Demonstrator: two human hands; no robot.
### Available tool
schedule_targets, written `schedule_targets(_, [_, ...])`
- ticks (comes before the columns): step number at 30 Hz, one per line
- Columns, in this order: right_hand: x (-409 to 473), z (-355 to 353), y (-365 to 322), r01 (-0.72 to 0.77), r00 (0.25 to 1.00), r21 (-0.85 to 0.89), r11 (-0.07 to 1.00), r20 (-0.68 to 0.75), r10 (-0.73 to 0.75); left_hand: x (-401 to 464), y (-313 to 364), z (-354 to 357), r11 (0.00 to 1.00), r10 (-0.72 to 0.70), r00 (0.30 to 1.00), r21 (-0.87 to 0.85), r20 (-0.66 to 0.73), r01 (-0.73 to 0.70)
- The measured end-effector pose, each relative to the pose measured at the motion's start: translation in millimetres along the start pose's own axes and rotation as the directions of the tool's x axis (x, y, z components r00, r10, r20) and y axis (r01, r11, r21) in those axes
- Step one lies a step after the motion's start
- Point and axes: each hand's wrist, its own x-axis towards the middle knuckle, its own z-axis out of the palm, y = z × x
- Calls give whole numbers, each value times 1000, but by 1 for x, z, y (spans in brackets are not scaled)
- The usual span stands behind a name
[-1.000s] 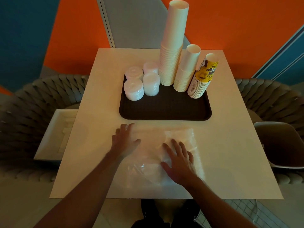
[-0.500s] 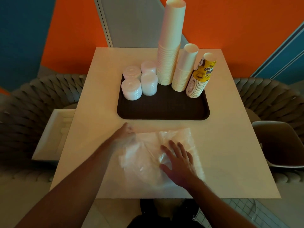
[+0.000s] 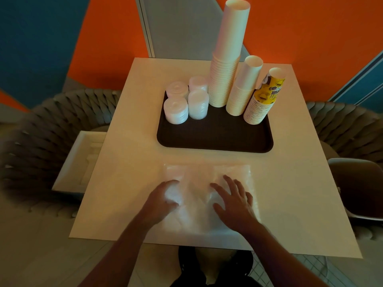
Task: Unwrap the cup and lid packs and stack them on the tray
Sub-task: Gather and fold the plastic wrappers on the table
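A: What's nearest, at six o'clock on the table (image 3: 128, 183)?

B: Both hands on the clear plastic wrapper (image 3: 207, 172), which lies flat just short of the tray. The right hand (image 3: 234, 201) lies palm down on it, fingers straight and spread apart, probably pinning the thin sheet so it can't slide. The left hand (image 3: 161, 199) is at the wrapper's seven o'clock corner with its fingers curled; they seem to bunch some of the film, though glare makes it hard to be sure of the grip.

A: Why handle it that way?

B: My guess is that the wrapper is leftover packaging, being gathered or folded. One hand anchors, the other collects.

A: And farther out, toward twelve?

B: The dark tray (image 3: 215, 139) sits past the wrapper, well apart from the hands. At its eleven o'clock corner stand four short stacks of lids (image 3: 176, 110), touching one another. From twelve round to two o'clock are three stacks of cups: the tall cups (image 3: 226, 69), the middle cups (image 3: 242, 90), and the yellow printed cups (image 3: 263, 100) leaning outward.

A: So the job is near its end?

B: It looks so: everything seen is unwrapped and on the tray.
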Motion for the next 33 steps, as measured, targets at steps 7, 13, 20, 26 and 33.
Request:
schedule_targets(7, [-4, -3, 1, 72, 995, -35, 997, -68, -74, -1, 18, -10, 993, 22, 998, 113, 61, -29])
schedule_targets(13, [-8, 2, 3, 100, 994, -77, 992, -39, -103, -6, 39, -12, 986, 44, 992, 153, 118, -62])
schedule_targets(20, [-6, -10, 4, 89, 996, -85, 992, -5, -90, -11, 58, -12, 976, 91, 988, 188, 128, -114])
schedule_targets(26, [-7, -13, 22, 52, 999, -71, 996, 9, -51, -10, 77, -6, 963, 129, 981, 216, 145, -158])
schedule_targets(33, [-8, -23, 46, -18, 1000, -75, 997, 7, 18, -8, 96, 10, 949, 131, 976, 264, 174, -174])
